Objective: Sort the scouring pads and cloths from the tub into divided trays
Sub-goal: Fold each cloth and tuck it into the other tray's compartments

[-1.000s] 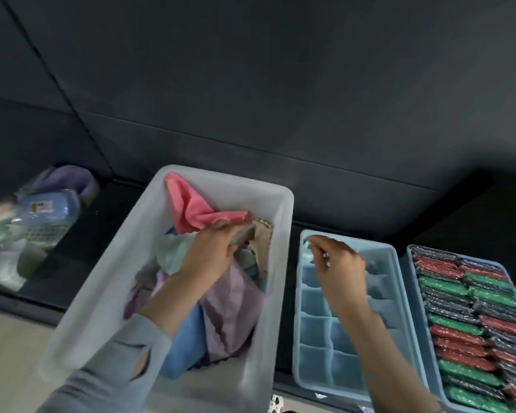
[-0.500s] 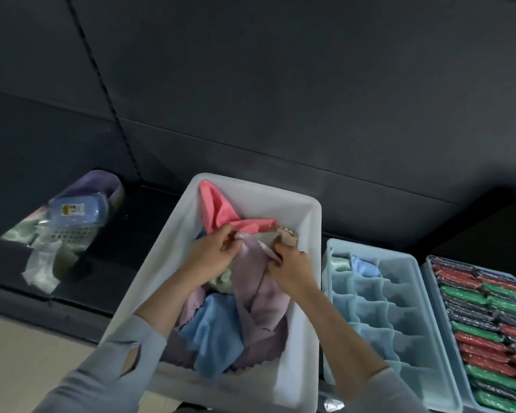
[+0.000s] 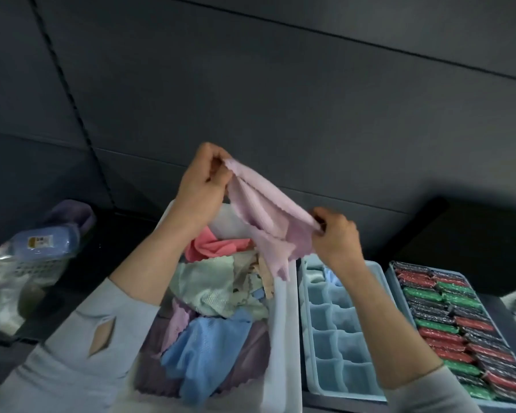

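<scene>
So, below both hands: a white tub (image 3: 283,338) stuffed with cloths, with a pink cloth (image 3: 218,247) under the left wrist, a pale green cloth (image 3: 212,281) beneath that, and a blue cloth (image 3: 209,356) and a dark purple cloth (image 3: 158,353) nearer the body. Held up above the tub, a lilac cloth (image 3: 265,213) with a scalloped edge, one corner pinched by the left hand (image 3: 201,183), the other by the right hand (image 3: 334,236), hands apart and cloth sagging between. Under the right forearm, a light blue divided tray (image 3: 340,332), mostly bare cells, a couple of folded pale cloths in the far ones. Further right, a second tray (image 3: 396,275) packed with red, green and black scouring pads (image 3: 456,323). Way off left of the left arm, a blue basket (image 3: 42,248) in clear wrap.
</scene>
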Demonstrator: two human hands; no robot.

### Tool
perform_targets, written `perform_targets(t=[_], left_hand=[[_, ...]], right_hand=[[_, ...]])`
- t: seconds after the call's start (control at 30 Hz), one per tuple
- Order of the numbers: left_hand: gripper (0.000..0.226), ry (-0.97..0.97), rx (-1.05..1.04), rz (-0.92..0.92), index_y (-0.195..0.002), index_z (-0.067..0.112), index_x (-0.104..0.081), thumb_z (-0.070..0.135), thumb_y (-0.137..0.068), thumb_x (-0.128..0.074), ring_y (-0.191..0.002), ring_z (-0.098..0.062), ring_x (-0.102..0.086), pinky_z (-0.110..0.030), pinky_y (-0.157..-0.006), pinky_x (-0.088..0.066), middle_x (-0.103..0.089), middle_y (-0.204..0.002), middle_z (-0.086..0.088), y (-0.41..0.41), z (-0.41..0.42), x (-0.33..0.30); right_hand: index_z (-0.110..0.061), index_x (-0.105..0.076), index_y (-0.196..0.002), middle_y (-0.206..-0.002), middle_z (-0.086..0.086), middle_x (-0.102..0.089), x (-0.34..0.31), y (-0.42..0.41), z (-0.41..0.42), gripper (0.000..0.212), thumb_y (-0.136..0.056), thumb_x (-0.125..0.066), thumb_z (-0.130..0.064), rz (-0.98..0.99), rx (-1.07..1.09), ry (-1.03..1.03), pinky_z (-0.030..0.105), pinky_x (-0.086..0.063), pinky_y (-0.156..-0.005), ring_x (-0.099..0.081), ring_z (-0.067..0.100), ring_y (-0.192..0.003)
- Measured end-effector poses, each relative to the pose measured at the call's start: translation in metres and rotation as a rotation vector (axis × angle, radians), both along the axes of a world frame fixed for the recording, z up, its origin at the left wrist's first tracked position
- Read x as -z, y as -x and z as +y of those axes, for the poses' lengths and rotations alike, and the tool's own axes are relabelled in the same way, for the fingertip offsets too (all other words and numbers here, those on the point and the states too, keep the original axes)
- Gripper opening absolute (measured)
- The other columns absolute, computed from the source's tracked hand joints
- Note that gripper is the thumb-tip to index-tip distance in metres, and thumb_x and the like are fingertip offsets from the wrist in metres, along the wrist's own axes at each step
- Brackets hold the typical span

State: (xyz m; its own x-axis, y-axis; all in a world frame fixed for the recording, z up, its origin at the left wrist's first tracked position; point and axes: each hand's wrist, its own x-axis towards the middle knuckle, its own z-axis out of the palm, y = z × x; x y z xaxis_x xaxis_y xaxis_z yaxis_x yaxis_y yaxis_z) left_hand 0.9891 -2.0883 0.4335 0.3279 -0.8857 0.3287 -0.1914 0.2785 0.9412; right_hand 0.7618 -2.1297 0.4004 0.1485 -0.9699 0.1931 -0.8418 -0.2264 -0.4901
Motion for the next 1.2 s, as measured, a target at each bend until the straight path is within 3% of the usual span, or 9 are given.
perform_targets(t=[0.13, 0.2, 0.3, 0.5, 0.63, 0.77, 0.93, 1.13, 1.2], left_hand=[[0.008, 0.079, -0.267, -0.144, -0.097, 0.018, -0.050, 0.010, -0.096, -0.050, -0.075, 0.011, -0.054, -0.006, -0.071, -0.040, -0.056, -0.085, 0.016, -0.012, -0.012, -0.025], [0.009, 0.085, -0.284, -0.167, -0.100, 0.018, -0.056, 0.011, -0.096, -0.052, -0.081, 0.005, -0.057, -0.009, -0.078, -0.042, -0.060, -0.089, 0.014, -0.018, -0.016, -0.033], [0.014, 0.043, -0.168, -0.223, -0.104, 0.019, -0.069, 0.016, -0.097, -0.057, -0.091, -0.003, -0.062, -0.019, -0.086, -0.046, -0.069, -0.098, 0.006, -0.020, -0.013, -0.043], [0.021, -0.025, 0.034, 0.241, -0.090, 0.009, -0.068, 0.027, -0.096, -0.060, -0.073, -0.009, -0.053, -0.024, -0.066, -0.044, -0.060, -0.081, -0.004, -0.006, -0.005, -0.048], [0.029, 0.062, 0.200, 0.379, -0.086, 0.020, -0.071, 0.013, -0.101, -0.047, -0.075, -0.011, -0.055, -0.021, -0.069, -0.046, -0.064, -0.076, 0.003, 0.002, -0.001, -0.039], [0.034, 0.061, 0.376, 0.183, -0.082, 0.029, -0.072, 0.007, -0.097, -0.050, -0.093, -0.016, -0.058, -0.023, -0.080, -0.044, -0.070, -0.084, 0.010, 0.017, 0.003, -0.039], [0.026, 0.043, 0.548, -0.011, -0.081, 0.036, -0.074, 0.013, -0.086, -0.061, -0.102, 0.008, -0.057, -0.010, -0.088, -0.042, -0.060, -0.106, 0.009, 0.045, 0.004, -0.055], [0.023, 0.056, 0.687, -0.036, -0.085, 0.038, -0.075, 0.016, -0.086, -0.067, -0.123, -0.006, -0.054, -0.022, -0.100, -0.044, -0.053, -0.130, 0.012, 0.057, 0.000, -0.060], [0.024, 0.038, 0.678, -0.026, -0.086, 0.036, -0.075, 0.015, -0.085, -0.065, -0.127, -0.010, -0.053, -0.025, -0.103, -0.044, -0.050, -0.139, 0.008, 0.060, 0.001, -0.058]], right_hand=[[-0.025, -0.068, -0.085, -0.078, -0.011, -0.069, -0.040, 0.027, -0.006, 0.029, -0.079, -0.062, 0.003, -0.227, -0.014, 0.098, 0.027, -0.054, -0.073, -0.065, 0.009, -0.074], [-0.025, -0.067, -0.080, -0.073, -0.015, -0.068, -0.061, 0.037, -0.006, 0.031, -0.082, -0.067, 0.006, -0.489, -0.076, 0.014, 0.015, -0.052, -0.064, -0.062, -0.001, -0.067], [-0.016, -0.070, -0.080, -0.067, -0.007, -0.070, -0.085, 0.046, -0.005, 0.016, -0.089, -0.066, -0.003, -0.828, -0.146, -0.152, 0.019, -0.055, -0.060, -0.064, 0.006, -0.061], [-0.003, -0.067, -0.103, -0.091, 0.009, -0.067, -0.109, 0.065, -0.004, 0.054, -0.078, -0.066, -0.051, -1.045, -0.300, -0.355, 0.032, -0.053, -0.076, -0.062, 0.020, -0.081], [-0.021, -0.073, -0.078, -0.075, -0.003, -0.068, -0.109, 0.073, 0.005, 0.020, -0.073, -0.075, -0.041, -1.039, -0.613, -0.308, 0.023, -0.051, -0.062, -0.061, 0.010, -0.067], [-0.018, -0.076, -0.083, -0.085, 0.004, -0.070, -0.122, 0.062, 0.020, 0.010, -0.081, -0.076, -0.028, -0.736, -1.033, -0.449, 0.038, -0.047, -0.079, -0.061, 0.022, -0.082], [-0.021, -0.072, -0.076, -0.071, -0.007, -0.067, -0.116, 0.024, 0.020, 0.009, -0.074, -0.075, -0.013, -0.823, -0.719, -0.293, 0.016, -0.048, -0.070, -0.060, 0.005, -0.069], [-0.010, -0.068, -0.108, -0.096, 0.026, -0.070, -0.105, 0.015, 0.018, 0.034, -0.076, -0.077, -0.010, -0.856, -0.656, -0.349, 0.036, -0.051, -0.094, -0.065, 0.027, -0.089], [-0.003, -0.069, -0.107, -0.102, 0.023, -0.071, -0.104, 0.014, 0.019, 0.031, -0.077, -0.076, -0.008, -0.836, -0.644, -0.369, 0.032, -0.051, -0.095, -0.066, 0.026, -0.093]])
